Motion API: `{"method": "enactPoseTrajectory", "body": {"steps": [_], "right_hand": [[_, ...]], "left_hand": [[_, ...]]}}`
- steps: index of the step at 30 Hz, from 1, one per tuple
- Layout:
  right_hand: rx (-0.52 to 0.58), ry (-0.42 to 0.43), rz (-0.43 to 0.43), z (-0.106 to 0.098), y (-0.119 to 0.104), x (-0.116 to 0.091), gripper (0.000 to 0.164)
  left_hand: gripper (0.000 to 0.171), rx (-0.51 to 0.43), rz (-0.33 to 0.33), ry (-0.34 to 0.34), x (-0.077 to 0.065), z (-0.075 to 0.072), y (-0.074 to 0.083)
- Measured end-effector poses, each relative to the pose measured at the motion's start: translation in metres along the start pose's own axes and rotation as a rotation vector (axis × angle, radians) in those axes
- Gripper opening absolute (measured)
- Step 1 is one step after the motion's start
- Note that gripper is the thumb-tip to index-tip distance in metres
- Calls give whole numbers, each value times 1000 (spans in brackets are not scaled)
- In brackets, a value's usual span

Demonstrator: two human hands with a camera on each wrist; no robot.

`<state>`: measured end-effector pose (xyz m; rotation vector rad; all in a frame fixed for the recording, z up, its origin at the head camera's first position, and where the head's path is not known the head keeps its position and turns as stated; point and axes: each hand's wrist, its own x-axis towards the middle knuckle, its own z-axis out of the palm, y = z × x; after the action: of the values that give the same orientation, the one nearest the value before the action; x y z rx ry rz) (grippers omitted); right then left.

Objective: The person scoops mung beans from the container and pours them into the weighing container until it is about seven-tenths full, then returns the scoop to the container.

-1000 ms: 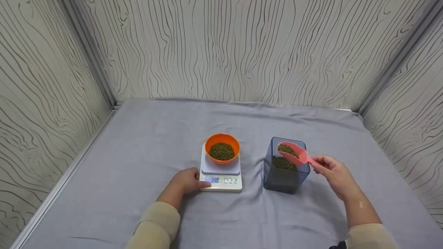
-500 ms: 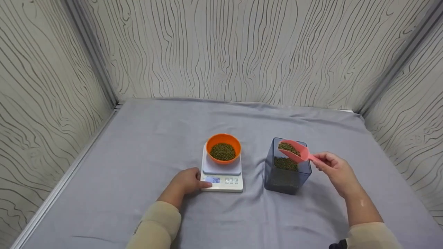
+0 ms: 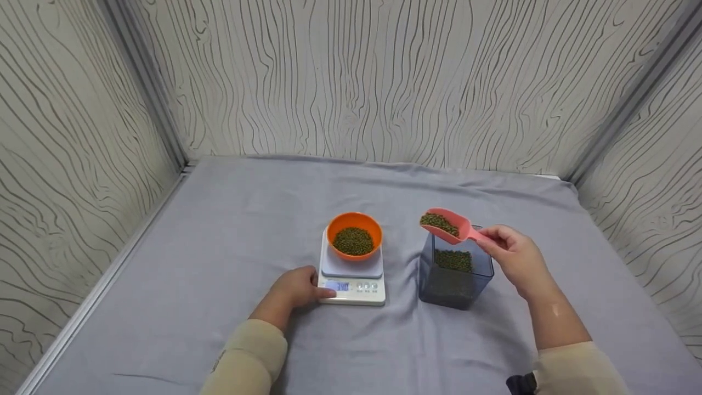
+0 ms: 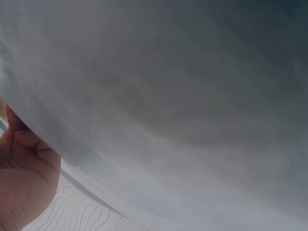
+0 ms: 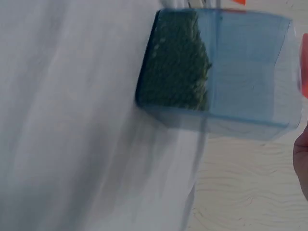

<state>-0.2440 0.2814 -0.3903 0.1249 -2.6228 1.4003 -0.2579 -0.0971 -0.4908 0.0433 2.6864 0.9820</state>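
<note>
In the head view my left hand [image 3: 296,286] holds the front left corner of a white kitchen scale [image 3: 356,298], thumb on top beside the lit display. On the scale's platform stands an orange bowl [image 3: 352,220] with small green beans [image 3: 354,241], apparently mung beans. My right hand [image 3: 518,260] pinches the handle of a pink scoop [image 3: 464,228] heaped with the same beans. The scoop is above the far left rim of a translucent blue-grey container [image 3: 447,289], partly filled with beans. In the left wrist view only part of my left hand [image 4: 29,178] shows; the scale is not visible.
A grey cloth [image 3: 241,219] with wrinkles covers the table. Pale panels [image 3: 351,82] with wavy dark lines close off the back and both sides. The container stands right of the scale, with a strip of cloth between them.
My right hand has raised the loaded scoop and shifted it left, from over the container's opening to its far left rim. The scale's display digits have changed since the first frame. My left hand stays put.
</note>
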Motion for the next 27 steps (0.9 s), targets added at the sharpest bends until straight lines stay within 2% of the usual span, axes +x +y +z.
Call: {"method": "enactPoseTrajectory", "body": {"steps": [8, 18, 27], "right_hand": [[-50, -43, 16, 29, -36, 2, 26], [-141, -53, -42, 68, -62, 10, 17], [-341, 10, -206, 96, -69, 14, 9]], "left_hand": [[44, -4, -13, -2, 0, 0, -1], [46, 33, -12, -9, 3, 1, -3], [47, 31, 5, -1, 4, 2, -4]]}}
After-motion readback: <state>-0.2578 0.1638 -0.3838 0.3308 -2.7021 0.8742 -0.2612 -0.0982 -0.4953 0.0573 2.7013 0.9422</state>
